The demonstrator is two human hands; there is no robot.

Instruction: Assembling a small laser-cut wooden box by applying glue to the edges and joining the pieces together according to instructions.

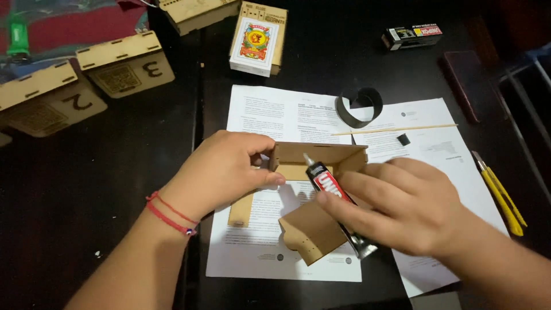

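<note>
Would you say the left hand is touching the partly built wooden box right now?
Touching. The head view shows the left hand pinching the left end wall of the wooden box, thumb and fingers closed on the panel with no gap visible.

Under my left grip (224, 172), matt raw wooden box panels (318, 158); in my right grip (402, 206), a glossy black glue tube (333, 195); beneath both, smooth white paper sheets (275, 115) on a dark desk (115, 172).
</note>
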